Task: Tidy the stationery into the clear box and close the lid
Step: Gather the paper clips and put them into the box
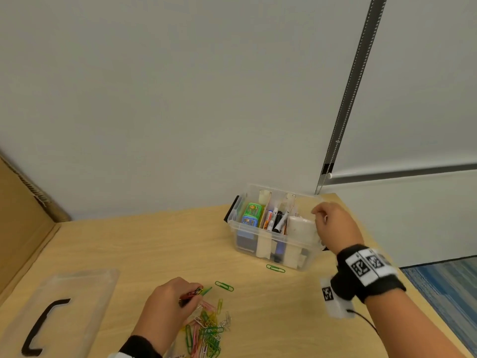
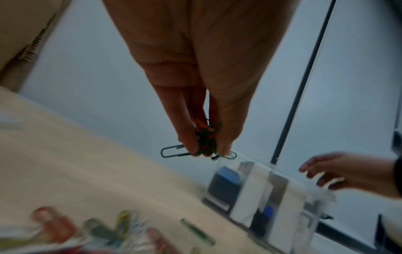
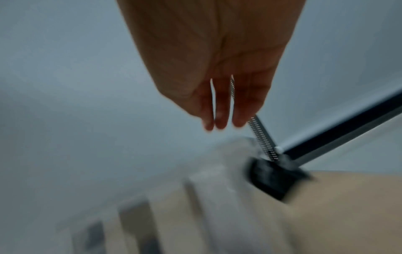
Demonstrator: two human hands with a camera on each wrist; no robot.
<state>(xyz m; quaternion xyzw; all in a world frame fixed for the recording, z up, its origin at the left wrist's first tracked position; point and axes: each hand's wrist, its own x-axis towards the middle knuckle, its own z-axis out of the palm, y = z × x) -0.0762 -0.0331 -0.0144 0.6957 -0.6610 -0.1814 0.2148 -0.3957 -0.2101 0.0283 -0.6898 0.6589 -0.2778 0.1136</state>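
While my left hand (image 1: 169,302) is pinching a small bunch of paper clips (image 2: 205,138) just above the loose pile (image 1: 207,332) on the desk (image 1: 144,244), my right hand (image 1: 334,224) is hovering with released, empty fingers at the right end of the lidless clear box (image 1: 273,244) farther away.

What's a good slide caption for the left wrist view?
Left hand pinches a bunch of paper clips above the table, clear box ahead.
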